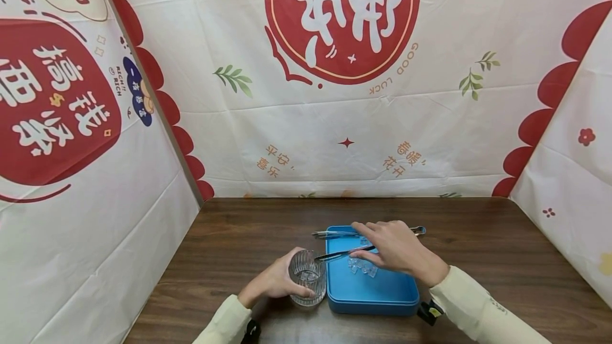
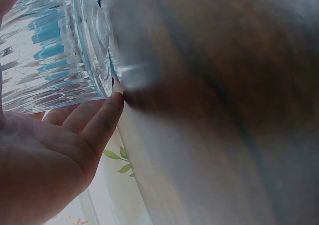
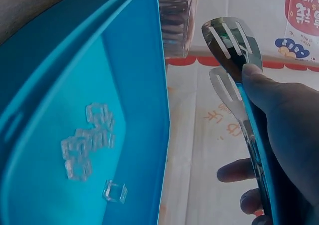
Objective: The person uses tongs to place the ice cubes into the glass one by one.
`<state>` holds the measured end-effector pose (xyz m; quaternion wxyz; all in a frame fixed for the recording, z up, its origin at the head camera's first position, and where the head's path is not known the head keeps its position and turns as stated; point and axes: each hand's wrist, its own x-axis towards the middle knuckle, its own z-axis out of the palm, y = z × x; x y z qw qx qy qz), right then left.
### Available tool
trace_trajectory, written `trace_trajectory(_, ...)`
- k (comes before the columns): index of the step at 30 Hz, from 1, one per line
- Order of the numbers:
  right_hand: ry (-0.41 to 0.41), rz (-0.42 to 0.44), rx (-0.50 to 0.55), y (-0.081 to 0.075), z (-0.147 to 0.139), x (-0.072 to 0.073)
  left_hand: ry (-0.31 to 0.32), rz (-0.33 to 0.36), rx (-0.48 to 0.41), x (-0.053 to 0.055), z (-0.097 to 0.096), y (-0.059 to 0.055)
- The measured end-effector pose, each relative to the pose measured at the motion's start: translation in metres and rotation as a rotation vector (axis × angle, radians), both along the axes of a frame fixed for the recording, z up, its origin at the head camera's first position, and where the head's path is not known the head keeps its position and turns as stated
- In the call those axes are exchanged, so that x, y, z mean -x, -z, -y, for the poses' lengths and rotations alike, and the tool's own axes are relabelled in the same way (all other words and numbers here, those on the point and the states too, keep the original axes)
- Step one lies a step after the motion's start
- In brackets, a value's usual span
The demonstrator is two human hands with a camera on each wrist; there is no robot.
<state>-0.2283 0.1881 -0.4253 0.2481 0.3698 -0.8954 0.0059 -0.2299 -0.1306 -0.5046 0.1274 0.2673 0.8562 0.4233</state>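
My left hand (image 1: 279, 278) curls round a ribbed clear glass (image 1: 307, 283) standing on the table; a few clear cubes show at its bottom. In the left wrist view the palm and fingers (image 2: 102, 117) lie along the side of the glass (image 2: 45, 55). My right hand (image 1: 394, 248) holds metal tongs (image 1: 337, 255) over the blue tray (image 1: 373, 295), their arms spread apart and their ends toward the glass. Nothing shows between the tong ends in the right wrist view (image 3: 232, 48). Several clear cubes (image 1: 362, 266) lie in the tray, partly hidden by the hand.
The blue tray stands just right of the glass, its raised rim (image 3: 167, 115) between the cubes and the glass. Brown wood-grain table (image 1: 487, 259) surrounds both. Printed white cloth (image 1: 334, 121) hangs behind the table and at both sides.
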Motion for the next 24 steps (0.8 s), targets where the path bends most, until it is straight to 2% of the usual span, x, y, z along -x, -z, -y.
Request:
trace_trajectory(7,0.023,-0.026,0.014,0.000,-0.009,-0.001,-0.003,0.003,0.001,0.000,0.001,0.000)
trace_trajectory(11,0.041,-0.056,-0.011,-0.001,-0.015,-0.001,-0.004,0.003,-0.001,0.000,0.001,0.000)
trace_trajectory(18,0.074,-0.039,-0.059,0.000,-0.026,-0.002,-0.022,0.017,0.009,-0.001,0.000,0.000)
trace_trajectory(24,0.086,-0.074,-0.087,0.003,-0.034,0.001,-0.015,0.006,0.000,-0.001,0.000,-0.001)
